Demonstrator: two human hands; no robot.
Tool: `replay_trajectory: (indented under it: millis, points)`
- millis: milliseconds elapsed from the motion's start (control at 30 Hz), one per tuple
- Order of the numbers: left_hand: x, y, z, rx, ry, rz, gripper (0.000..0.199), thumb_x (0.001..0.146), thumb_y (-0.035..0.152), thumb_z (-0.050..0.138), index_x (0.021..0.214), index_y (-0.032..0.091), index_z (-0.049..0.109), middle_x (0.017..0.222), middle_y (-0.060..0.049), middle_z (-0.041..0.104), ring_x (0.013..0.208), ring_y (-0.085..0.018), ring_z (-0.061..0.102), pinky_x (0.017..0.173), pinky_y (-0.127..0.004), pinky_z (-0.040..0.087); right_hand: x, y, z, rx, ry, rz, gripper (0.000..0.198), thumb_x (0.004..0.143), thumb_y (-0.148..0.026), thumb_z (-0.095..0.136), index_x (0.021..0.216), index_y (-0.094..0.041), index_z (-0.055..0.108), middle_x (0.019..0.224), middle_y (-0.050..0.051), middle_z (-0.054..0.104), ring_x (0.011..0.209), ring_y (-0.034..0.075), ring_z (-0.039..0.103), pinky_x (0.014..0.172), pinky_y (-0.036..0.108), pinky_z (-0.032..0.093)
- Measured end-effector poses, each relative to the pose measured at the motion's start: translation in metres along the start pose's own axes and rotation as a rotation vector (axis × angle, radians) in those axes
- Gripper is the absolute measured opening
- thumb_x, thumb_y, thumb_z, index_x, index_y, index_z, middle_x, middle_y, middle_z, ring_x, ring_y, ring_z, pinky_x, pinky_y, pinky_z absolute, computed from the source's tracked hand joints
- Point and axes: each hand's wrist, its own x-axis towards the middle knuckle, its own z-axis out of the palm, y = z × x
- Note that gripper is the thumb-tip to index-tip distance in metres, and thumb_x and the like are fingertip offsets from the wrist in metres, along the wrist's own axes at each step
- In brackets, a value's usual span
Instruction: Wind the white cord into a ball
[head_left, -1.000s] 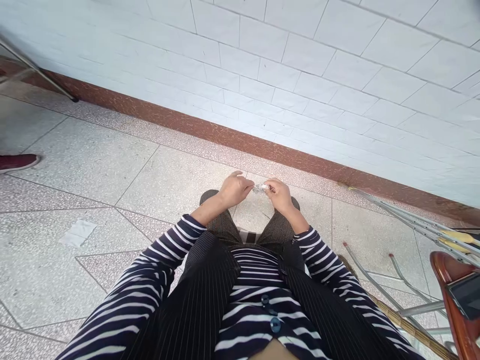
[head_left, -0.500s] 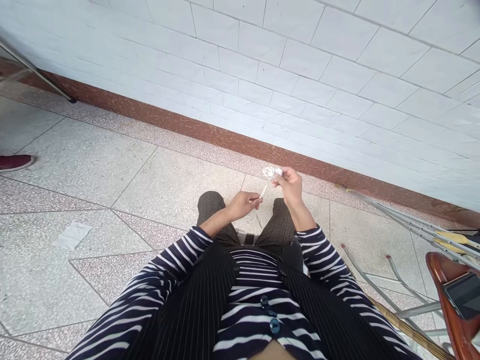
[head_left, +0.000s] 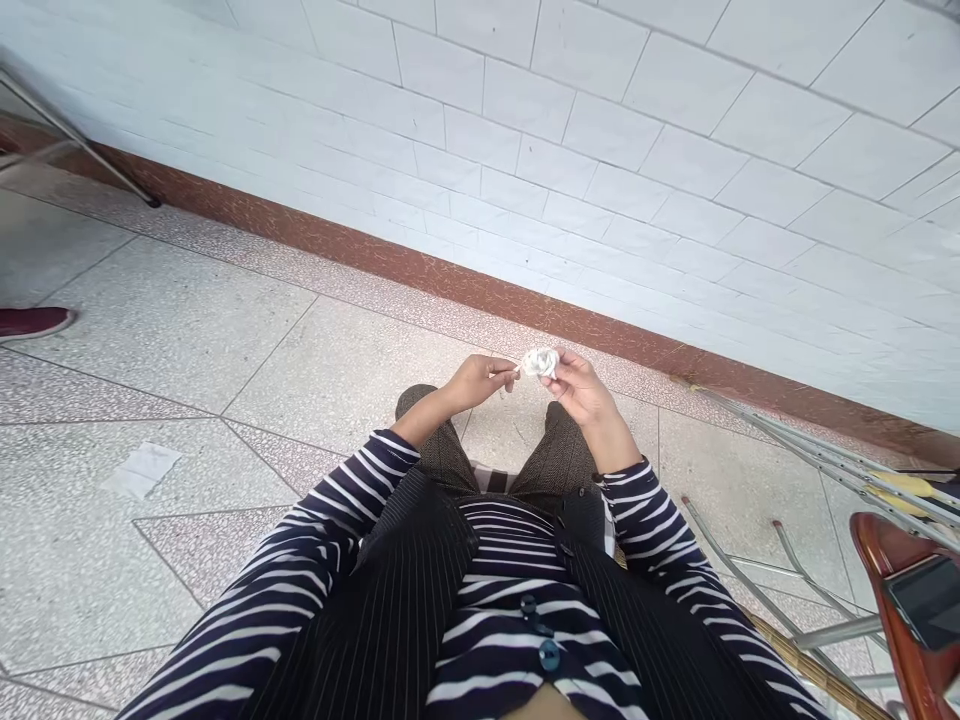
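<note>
A white flower-like bundle (head_left: 539, 361), apparently folded or rolled from tissue paper, is held above my knees. Its short thin stem is pinched between the thumb and fingertips of my left hand (head_left: 480, 382). On the other side, my right hand (head_left: 583, 392) closes thumb and fingers on the edge of the rosette. Curled layers show on top of the bundle, and its underside is hidden.
A sheet of white paper (head_left: 144, 468) lies on the floor at left, near another person's dark red shoe (head_left: 34, 322). At right are metal crutches (head_left: 810, 440) and a brown wooden seat (head_left: 874, 545) bearing a phone (head_left: 928, 600). A tiled wall (head_left: 525, 140) stands ahead.
The flower-like bundle has turned so its layered top faces me. My left hand has risen closer to it, shortening the visible stem, and my right hand has shifted slightly down.
</note>
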Motion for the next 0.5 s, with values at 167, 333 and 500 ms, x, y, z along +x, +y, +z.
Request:
replay_trajectory:
  millis: [167,333,500]
  points:
    - [0.006,-0.002,0.006,-0.121,-0.059,-0.058,0.034,0.091,0.039,0.056,0.07,0.015,0.069,0.073,-0.001,0.069,0.07,-0.013,0.06,0.073,-0.024,0.043,0.021,-0.033,0.012,0.038,0.147,-0.295,0.021,0.073,-0.024,0.084,0.088,-0.023,0.07,0.087,-0.001,0.071,0.067,0.008,0.063,0.056,0.017,0.055]
    - [0.021,-0.018,-0.04,0.056,0.105,-0.16,0.03,0.089,0.033,0.059,0.067,0.016,0.069,0.064,0.0,0.063,0.058,-0.01,0.05,0.064,-0.024,0.039,0.029,-0.084,0.017,0.029,0.165,-0.481,0.019,0.076,-0.027,0.081,0.091,-0.023,0.07,0.096,0.0,0.069,0.072,0.008,0.063,0.059,0.017,0.057]
    - [0.04,-0.009,-0.123,0.4,0.446,-0.213,0.026,0.094,0.032,0.055,0.085,0.015,0.073,0.081,-0.006,0.07,0.068,-0.013,0.055,0.071,-0.028,0.041,0.021,-0.101,0.025,-0.079,0.121,-0.481,0.018,0.084,-0.032,0.075,0.1,-0.025,0.07,0.106,0.003,0.066,0.082,0.011,0.065,0.06,0.02,0.058]
